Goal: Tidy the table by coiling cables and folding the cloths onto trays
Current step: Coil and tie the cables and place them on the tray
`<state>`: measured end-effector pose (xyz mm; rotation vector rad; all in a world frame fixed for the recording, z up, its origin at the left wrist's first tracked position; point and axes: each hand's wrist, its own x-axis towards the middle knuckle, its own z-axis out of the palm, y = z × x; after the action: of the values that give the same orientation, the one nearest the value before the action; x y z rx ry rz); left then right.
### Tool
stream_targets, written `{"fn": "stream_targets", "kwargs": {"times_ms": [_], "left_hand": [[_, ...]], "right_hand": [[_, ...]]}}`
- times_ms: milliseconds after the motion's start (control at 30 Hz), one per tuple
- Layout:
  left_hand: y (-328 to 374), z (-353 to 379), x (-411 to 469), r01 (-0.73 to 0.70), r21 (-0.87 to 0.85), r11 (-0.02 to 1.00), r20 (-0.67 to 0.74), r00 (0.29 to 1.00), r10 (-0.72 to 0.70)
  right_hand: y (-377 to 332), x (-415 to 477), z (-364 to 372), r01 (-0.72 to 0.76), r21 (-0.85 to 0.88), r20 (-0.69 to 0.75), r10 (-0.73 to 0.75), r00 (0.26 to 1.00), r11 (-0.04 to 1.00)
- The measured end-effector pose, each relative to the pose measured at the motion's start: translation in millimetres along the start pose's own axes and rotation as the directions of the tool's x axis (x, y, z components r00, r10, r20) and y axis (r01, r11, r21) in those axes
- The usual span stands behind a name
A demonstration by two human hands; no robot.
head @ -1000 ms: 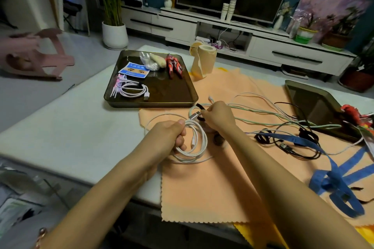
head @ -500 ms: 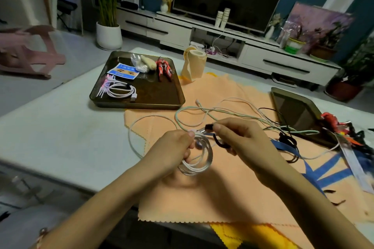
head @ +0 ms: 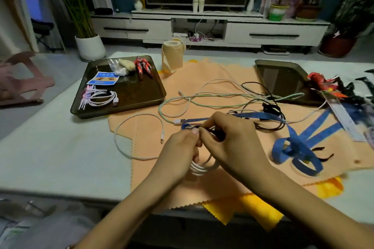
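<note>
My left hand (head: 180,151) grips a coil of white cable (head: 200,167) above the orange cloth (head: 212,79). The cable's loose tail (head: 123,147) loops out to the left over the table. My right hand (head: 228,139) pinches a small black tie (head: 217,133) at the top of the coil, touching my left thumb. A pale green cable (head: 202,103), a black cable (head: 271,107) and a blue strap (head: 293,147) lie tangled on the cloth. A yellow cloth (head: 242,206) peeks out beneath the orange one at the near edge.
A dark tray (head: 145,95) at the left holds a coiled white cable (head: 101,98), a card, a bag and a red toy. A second dark tray (head: 283,79) lies at the right beside red and black toys (head: 321,85). A paper roll (head: 172,56) stands behind.
My hands have come closer together and lower over the coil. The right hand's fingers now press the black tie against the coil's top. The view has shifted rightward.
</note>
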<state>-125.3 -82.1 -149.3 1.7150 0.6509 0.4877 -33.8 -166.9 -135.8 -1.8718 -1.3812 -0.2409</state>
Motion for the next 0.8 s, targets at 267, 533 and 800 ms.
{"fn": "stream_targets", "kwargs": {"times_ms": [267, 533, 800], "left_hand": [[-6.8, 5.9, 0.8, 0.025, -0.002, 1.0, -0.125, 0.992, -0.025], [-8.3, -13.0, 10.4, -0.05, 0.135, 0.99, -0.232, 0.969, 0.081], [-8.8, -4.0, 5.0, -0.135, 0.3, 0.945, -0.126, 0.976, 0.179]], "right_hand": [[-7.4, -6.7, -4.5, 0.221, -0.192, 0.153, -0.194, 0.969, 0.956], [-12.1, -9.4, 0.5, -0.088, 0.173, 0.279, 0.037, 0.959, 0.981], [-3.5, -8.0, -1.6, -0.147, -0.093, 0.221, 0.164, 0.961, 0.985]]}}
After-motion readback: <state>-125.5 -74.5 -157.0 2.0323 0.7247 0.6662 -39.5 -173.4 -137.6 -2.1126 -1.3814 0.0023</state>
